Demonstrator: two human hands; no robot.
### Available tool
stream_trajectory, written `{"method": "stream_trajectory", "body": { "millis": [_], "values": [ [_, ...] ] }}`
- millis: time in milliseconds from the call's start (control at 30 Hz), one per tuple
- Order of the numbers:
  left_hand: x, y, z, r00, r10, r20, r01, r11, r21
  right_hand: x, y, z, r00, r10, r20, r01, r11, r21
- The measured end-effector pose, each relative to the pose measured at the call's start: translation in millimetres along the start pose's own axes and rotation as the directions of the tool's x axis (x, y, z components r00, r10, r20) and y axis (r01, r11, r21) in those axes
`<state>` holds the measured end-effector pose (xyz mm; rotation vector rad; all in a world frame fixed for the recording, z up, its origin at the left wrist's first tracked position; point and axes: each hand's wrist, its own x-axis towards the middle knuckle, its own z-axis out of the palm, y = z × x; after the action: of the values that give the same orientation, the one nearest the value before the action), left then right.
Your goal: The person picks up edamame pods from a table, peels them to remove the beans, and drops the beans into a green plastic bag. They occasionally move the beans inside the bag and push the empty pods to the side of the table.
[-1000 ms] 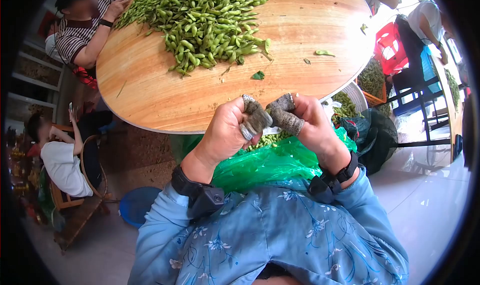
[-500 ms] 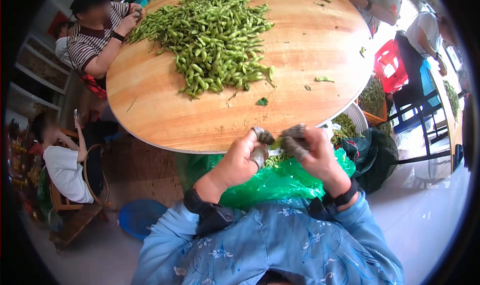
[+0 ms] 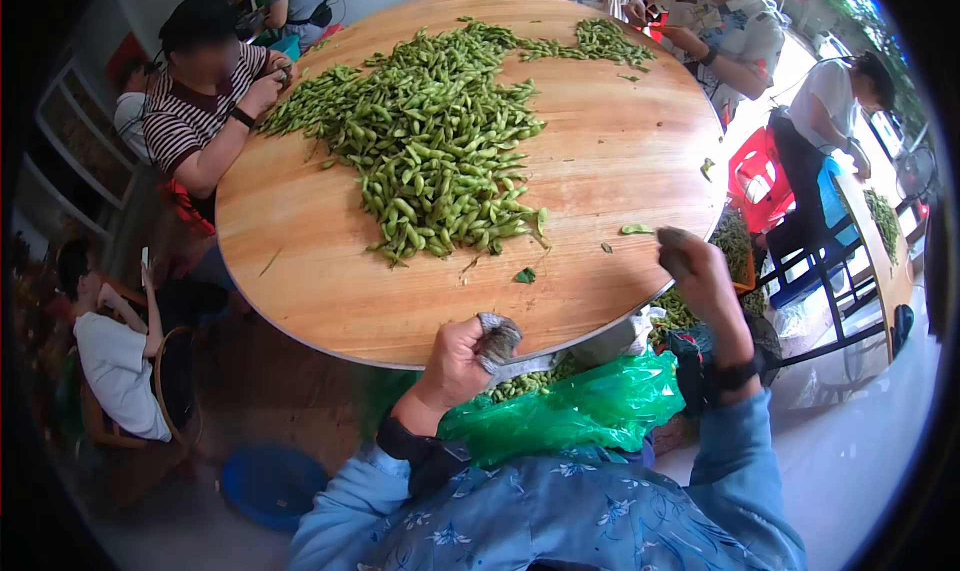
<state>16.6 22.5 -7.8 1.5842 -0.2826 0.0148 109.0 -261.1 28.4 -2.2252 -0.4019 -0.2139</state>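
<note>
My left hand (image 3: 470, 353) is closed at the table's near edge, grey wraps on its fingertips; whatever it may hold is hidden. Out to the right, over the table's edge, my right hand (image 3: 698, 276) has its wrapped fingers curled together, and I cannot make out anything in them. A single green soybean pod (image 3: 636, 229) lies just left of those fingertips. Below my hands, an open green plastic bag (image 3: 600, 401) holds shelled beans (image 3: 525, 383). A big heap of soybean pods (image 3: 440, 171) covers the middle of the round wooden table (image 3: 330, 301).
A person in a striped shirt (image 3: 205, 121) works at the table's left side, another person (image 3: 725, 31) at the far right. One more sits at lower left with a phone (image 3: 145, 259). A blue basin (image 3: 272, 486) is on the floor; a red chair (image 3: 755, 176) stands right.
My hands were together around a green pod above the bag. Now they are apart: the right has swung right and up to the table's edge, the left remains near the front edge.
</note>
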Motion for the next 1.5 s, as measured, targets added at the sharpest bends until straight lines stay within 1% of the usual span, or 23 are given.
{"method": "stream_trajectory", "body": {
  "millis": [33,100,200,367,433,533,600,700,767,833,867,967,1000,1033,1100,1167,1233,1300,1333,1367,1433,1467,1500],
  "values": [
    [0,0,-3,1.000,0.005,0.007,-0.005,1.000,-0.004,11,-17,6,0.995,0.077,0.063,-0.076,0.997,-0.011],
    [-1,-1,-6,0.993,-0.111,-0.033,0.105,0.981,-0.166,28,-11,24,1.000,-0.013,0.027,0.016,0.991,-0.133],
    [-1,-4,-4,0.996,-0.074,-0.042,0.067,0.987,-0.143,53,-2,37,0.999,0.012,0.033,-0.010,0.999,-0.052],
    [1,-3,-5,0.991,-0.130,-0.029,0.125,0.982,-0.144,97,-10,73,0.956,0.010,0.294,-0.005,1.000,-0.018],
    [1,-2,-5,0.995,-0.087,-0.048,0.079,0.985,-0.151,110,-27,90,0.926,-0.210,0.312,0.265,0.954,-0.143],
    [0,-4,-4,0.993,-0.093,-0.070,0.083,0.987,-0.138,119,-61,107,0.898,-0.152,0.413,0.194,0.979,-0.063],
    [0,-6,-5,0.993,-0.071,-0.090,0.058,0.988,-0.146,124,-61,122,0.791,-0.214,0.573,0.329,0.938,-0.105],
    [1,-7,-4,0.993,-0.054,-0.109,0.033,0.982,-0.185,107,-74,113,0.707,-0.294,0.643,0.398,0.917,-0.017],
    [-1,-9,-4,0.991,-0.065,-0.116,0.038,0.974,-0.221,87,-82,99,0.735,-0.389,0.555,0.445,0.895,0.038],
    [1,-11,-5,0.993,-0.055,-0.101,0.033,0.978,-0.205,73,-80,87,0.898,-0.242,0.367,0.239,0.970,0.055],
    [2,-9,-4,0.993,-0.062,-0.099,0.039,0.976,-0.216,64,-87,78,0.883,-0.160,0.441,0.156,0.987,0.047],
    [2,-7,-4,0.992,-0.061,-0.111,0.042,0.986,-0.163,32,-67,92,0.848,-0.265,0.459,0.139,0.947,0.289],
    [3,-6,-3,0.991,-0.041,-0.127,0.025,0.992,-0.126,26,-74,90,0.806,-0.330,0.490,0.212,0.936,0.281],
    [3,-6,-2,0.991,-0.046,-0.123,0.030,0.992,-0.125,22,-59,95,0.771,-0.249,0.587,0.140,0.964,0.225],
    [2,-6,-2,0.989,-0.016,-0.147,-0.002,0.992,-0.125,26,-54,92,0.859,-0.321,0.399,0.244,0.942,0.231],
    [0,-6,-2,0.989,-0.043,-0.143,0.020,0.987,-0.157,37,-22,82,0.972,-0.146,0.182,0.131,0.987,0.089],
    [2,-5,-2,0.988,-0.072,-0.135,0.040,0.974,-0.222,41,0,65,0.998,0.041,0.040,-0.050,0.968,0.247],
    [3,-1,-3,0.982,-0.097,-0.161,0.063,0.977,-0.203,32,-3,54,0.993,-0.051,-0.103,0.069,0.981,0.181],
    [5,-2,-5,0.976,-0.093,-0.197,0.041,0.967,-0.253,22,-4,56,0.992,0.100,-0.080,-0.066,0.934,0.351],
    [7,-4,-7,0.969,-0.089,-0.232,0.016,0.953,-0.301,14,-5,64,0.997,0.020,-0.079,0.025,0.848,0.529],
    [14,-11,-12,0.958,0.013,-0.288,-0.059,0.987,-0.150,-1,-6,77,0.999,0.011,-0.050,0.021,0.801,0.598],
    [19,-8,-16,0.933,0.122,-0.339,-0.109,0.992,0.056,-5,0,87,0.997,-0.030,-0.068,0.062,0.838,0.542],
    [24,-3,-20,0.900,0.237,-0.366,-0.145,0.954,0.262,-7,-11,86,0.992,-0.094,-0.084,0.116,0.937,0.330]
  ]
}}
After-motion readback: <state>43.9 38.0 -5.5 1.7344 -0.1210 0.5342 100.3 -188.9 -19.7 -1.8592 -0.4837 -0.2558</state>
